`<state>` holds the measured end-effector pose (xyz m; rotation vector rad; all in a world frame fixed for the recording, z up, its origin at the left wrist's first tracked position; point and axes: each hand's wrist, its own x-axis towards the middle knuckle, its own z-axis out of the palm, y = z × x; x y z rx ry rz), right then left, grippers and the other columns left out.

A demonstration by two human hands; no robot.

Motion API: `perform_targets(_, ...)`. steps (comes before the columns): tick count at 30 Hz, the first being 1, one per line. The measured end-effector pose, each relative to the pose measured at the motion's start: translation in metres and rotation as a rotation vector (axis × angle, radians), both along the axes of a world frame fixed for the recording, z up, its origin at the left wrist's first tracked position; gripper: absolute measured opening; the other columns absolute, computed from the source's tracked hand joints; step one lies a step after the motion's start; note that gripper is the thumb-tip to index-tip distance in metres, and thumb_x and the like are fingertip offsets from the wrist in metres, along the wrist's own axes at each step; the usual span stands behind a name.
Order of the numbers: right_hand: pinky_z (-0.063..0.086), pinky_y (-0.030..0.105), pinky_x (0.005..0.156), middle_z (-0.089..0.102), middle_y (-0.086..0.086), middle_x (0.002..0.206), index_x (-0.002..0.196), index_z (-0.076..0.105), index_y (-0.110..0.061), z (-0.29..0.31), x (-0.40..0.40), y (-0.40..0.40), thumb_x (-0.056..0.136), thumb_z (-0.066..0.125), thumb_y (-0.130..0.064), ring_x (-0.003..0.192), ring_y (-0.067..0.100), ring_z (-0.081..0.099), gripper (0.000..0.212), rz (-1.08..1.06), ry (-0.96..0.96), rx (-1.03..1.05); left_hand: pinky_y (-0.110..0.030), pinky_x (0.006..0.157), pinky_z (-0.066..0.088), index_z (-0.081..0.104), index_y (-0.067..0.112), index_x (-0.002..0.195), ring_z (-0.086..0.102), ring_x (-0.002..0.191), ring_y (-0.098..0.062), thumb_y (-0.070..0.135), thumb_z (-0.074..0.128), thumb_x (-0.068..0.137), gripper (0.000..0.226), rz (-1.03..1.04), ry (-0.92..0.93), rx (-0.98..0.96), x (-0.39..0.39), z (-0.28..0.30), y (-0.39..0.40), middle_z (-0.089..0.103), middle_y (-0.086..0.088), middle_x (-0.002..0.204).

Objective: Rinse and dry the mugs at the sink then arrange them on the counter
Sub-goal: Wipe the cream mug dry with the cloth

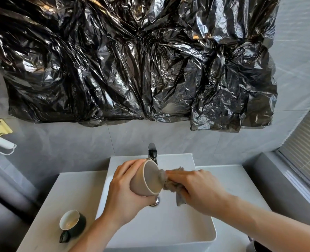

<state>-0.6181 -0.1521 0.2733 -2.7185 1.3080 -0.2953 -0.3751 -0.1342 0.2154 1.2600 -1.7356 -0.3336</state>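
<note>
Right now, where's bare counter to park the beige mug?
Free: the counter left of the sink, behind the dark green mug; also the counter strip right of the sink. Crowded: over the basin, where the left hand holds the beige mug and the right hand works the cloth.

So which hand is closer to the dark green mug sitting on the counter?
Left. The left hand holds the beige mug over the sink, just up and right of the dark green mug. The right hand, gripping the cloth, is farther right.
</note>
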Motion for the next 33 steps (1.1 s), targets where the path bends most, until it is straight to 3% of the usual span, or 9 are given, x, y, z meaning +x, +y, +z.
perform_targets(6, 0.053, 0.02, 0.057, 0.073, -0.026, 0.088, 0.117, 0.069, -0.049, 0.015, 0.005, 0.006, 0.085, 0.056, -0.005, 0.066, -0.001, 0.067, 0.057, -0.199, -0.506, 0.206, -0.036, 0.096, 0.055, 0.067, 0.036, 0.128, 0.063, 0.122, -0.019, 0.033, 0.105, 0.049, 0.088, -0.014, 0.061, 0.044, -0.007, 0.003, 0.003, 0.063, 0.015, 0.131)
perform_targets(10, 0.06, 0.036, 0.051, 0.076, -0.006, 0.066, 0.091, 0.072, -0.027, 0.017, 0.027, 0.012, 0.094, 0.052, -0.023, 0.051, 0.012, 0.069, 0.021, -0.285, -0.535, 0.423, -0.031, 0.1, 0.053, 0.065, 0.034, 0.133, 0.06, 0.125, -0.015, 0.037, 0.105, 0.048, 0.094, -0.032, -0.003, 0.017, -0.017, 0.003, 0.004, 0.061, 0.019, 0.133)
perform_targets(13, 0.061, 0.05, 0.068, 0.073, 0.008, 0.075, 0.09, 0.068, -0.001, 0.011, 0.035, 0.003, 0.1, 0.057, -0.028, 0.067, 0.022, 0.068, 0.031, -0.495, -0.788, 0.794, -0.029, 0.103, 0.051, 0.062, 0.031, 0.14, 0.055, 0.13, -0.012, 0.038, 0.101, 0.051, 0.098, -0.072, -0.104, -0.025, -0.026, 0.002, 0.005, 0.056, 0.022, 0.139)
perform_targets(16, 0.061, 0.04, 0.072, 0.077, 0.018, 0.097, 0.111, 0.07, 0.0, 0.017, 0.036, 0.003, 0.102, 0.061, -0.027, 0.086, 0.029, 0.075, 0.03, -0.641, -1.033, 1.196, -0.023, 0.106, 0.048, 0.061, 0.029, 0.141, 0.054, 0.13, -0.012, 0.044, 0.099, 0.054, 0.096, -0.096, -0.087, -0.028, -0.032, 0.003, 0.008, 0.055, 0.02, 0.14)
perform_targets(20, 0.062, 0.043, 0.084, 0.077, 0.02, 0.113, 0.125, 0.068, -0.001, 0.021, 0.036, 0.009, 0.103, 0.06, -0.032, 0.101, 0.034, 0.076, 0.039, -0.606, -1.145, 1.452, -0.018, 0.107, 0.046, 0.059, 0.029, 0.143, 0.054, 0.131, -0.012, 0.049, 0.096, 0.06, 0.093, -0.103, -0.081, -0.031, -0.032, 0.005, 0.008, 0.054, 0.021, 0.142)
perform_targets(22, 0.059, 0.048, 0.098, 0.076, 0.021, 0.116, 0.125, 0.069, -0.002, 0.023, 0.036, 0.012, 0.103, 0.059, -0.032, 0.109, 0.035, 0.074, 0.039, -0.536, -1.176, 1.461, -0.016, 0.106, 0.045, 0.058, 0.03, 0.143, 0.053, 0.13, -0.01, 0.048, 0.094, 0.06, 0.092, -0.11, -0.102, -0.045, -0.03, 0.008, 0.007, 0.052, 0.022, 0.143)
perform_targets(26, 0.059, 0.036, 0.07, 0.077, 0.016, 0.091, 0.107, 0.074, -0.002, 0.02, 0.035, 0.022, 0.103, 0.059, -0.018, 0.08, 0.028, 0.074, 0.023, -0.433, -1.082, 1.251, -0.017, 0.105, 0.044, 0.059, 0.028, 0.144, 0.053, 0.128, -0.01, 0.047, 0.09, 0.062, 0.09, -0.122, -0.16, -0.057, -0.024, 0.008, 0.004, 0.052, 0.021, 0.143)
perform_targets(30, 0.053, 0.039, 0.076, 0.069, 0.012, 0.08, 0.081, 0.07, -0.011, 0.02, 0.026, 0.025, 0.09, 0.062, -0.019, 0.077, 0.026, 0.067, 0.014, -0.278, -0.896, 1.005, -0.01, 0.106, 0.039, 0.058, 0.031, 0.144, 0.052, 0.129, -0.007, 0.047, 0.093, 0.057, 0.095, -0.119, -0.178, -0.038, -0.019, 0.008, -0.001, 0.051, 0.024, 0.142)
perform_targets(33, 0.05, 0.035, 0.066, 0.066, 0.012, 0.067, 0.076, 0.055, -0.008, 0.018, 0.019, 0.025, 0.09, 0.057, -0.016, 0.061, 0.023, 0.061, 0.016, -0.165, -0.589, 0.718, -0.01, 0.105, 0.039, 0.057, 0.033, 0.144, 0.052, 0.129, -0.007, 0.042, 0.099, 0.053, 0.101, -0.119, -0.193, -0.03, -0.018, 0.007, -0.003, 0.05, 0.026, 0.142)
